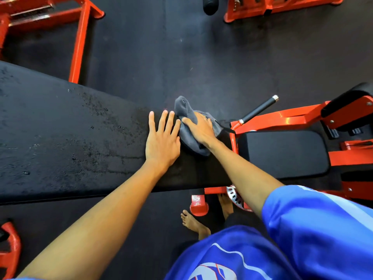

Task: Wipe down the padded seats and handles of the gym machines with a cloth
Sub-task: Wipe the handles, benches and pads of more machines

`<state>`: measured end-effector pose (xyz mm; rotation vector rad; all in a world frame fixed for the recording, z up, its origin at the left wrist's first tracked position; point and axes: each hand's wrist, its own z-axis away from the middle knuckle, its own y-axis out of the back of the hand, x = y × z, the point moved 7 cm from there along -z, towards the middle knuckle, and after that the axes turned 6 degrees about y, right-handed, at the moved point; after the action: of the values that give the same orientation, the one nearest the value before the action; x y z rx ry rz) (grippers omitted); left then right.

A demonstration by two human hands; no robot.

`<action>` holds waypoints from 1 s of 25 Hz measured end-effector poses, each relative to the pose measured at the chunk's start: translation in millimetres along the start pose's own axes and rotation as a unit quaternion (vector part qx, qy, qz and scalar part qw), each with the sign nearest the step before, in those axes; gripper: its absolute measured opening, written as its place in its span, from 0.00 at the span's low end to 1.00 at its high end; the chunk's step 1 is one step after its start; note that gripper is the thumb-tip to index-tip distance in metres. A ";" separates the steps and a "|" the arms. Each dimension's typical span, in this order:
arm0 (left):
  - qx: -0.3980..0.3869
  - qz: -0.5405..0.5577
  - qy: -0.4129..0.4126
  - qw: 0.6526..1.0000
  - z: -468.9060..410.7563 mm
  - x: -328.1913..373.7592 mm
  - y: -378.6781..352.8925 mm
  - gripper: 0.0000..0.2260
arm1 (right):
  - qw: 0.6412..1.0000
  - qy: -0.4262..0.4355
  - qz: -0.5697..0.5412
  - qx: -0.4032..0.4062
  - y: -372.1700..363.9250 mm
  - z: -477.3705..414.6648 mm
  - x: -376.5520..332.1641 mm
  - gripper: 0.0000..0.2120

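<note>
Pressing the grey cloth (188,138) onto the right end of the bench pad (70,142), the right hand (199,129) lies flat-fingered (nothing gripped); the pad's length runs leftward, past the left hand (161,142), splayed flat beside the cloth.

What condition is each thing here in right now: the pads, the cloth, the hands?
Long pad: speckled with spots.
Cloth: bunched, pressed onto the long pad's end.
Left hand: flat on the long pad, fingers spread.
Right hand: pressing the cloth.
Small seat pad: untouched.
Handle: untouched.
</note>
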<state>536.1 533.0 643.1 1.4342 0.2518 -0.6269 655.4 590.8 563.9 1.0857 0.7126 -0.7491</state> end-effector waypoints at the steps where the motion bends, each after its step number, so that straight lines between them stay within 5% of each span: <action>1: -0.002 0.000 0.000 1.000 0.1 0.3 0.8 0.28 | 1.000 0.017 0.018 0.000 2.9 -2.4 -1.4 0.24; 7: -0.016 -0.003 0.008 1.000 -1.1 0.2 -0.5 0.28 | 0.992 -0.106 0.043 -0.059 26.3 -7.0 60.0 0.33; 13: -0.018 -0.004 0.006 1.000 -1.3 2.2 1.2 0.29 | 0.999 0.046 -0.001 -0.026 4.9 -8.7 -16.0 0.21; 20: -0.021 -0.001 0.013 1.000 -1.4 0.1 -0.8 0.28 | 0.993 -0.111 0.029 -0.026 19.7 -13.2 63.9 0.24; 23: -0.024 -0.008 0.011 1.000 -1.5 0.8 -0.1 0.28 | 0.997 -0.070 -0.022 -0.014 -5.0 -10.1 34.5 0.21; 25: -0.026 -0.009 0.006 1.000 -2.9 1.0 1.8 0.28 | 0.999 -0.010 -0.051 -0.005 -20.8 14.5 11.8 0.28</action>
<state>538.5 535.5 643.7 1.3873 0.2889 -0.6225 647.0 569.2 548.3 1.0378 0.7578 -0.8417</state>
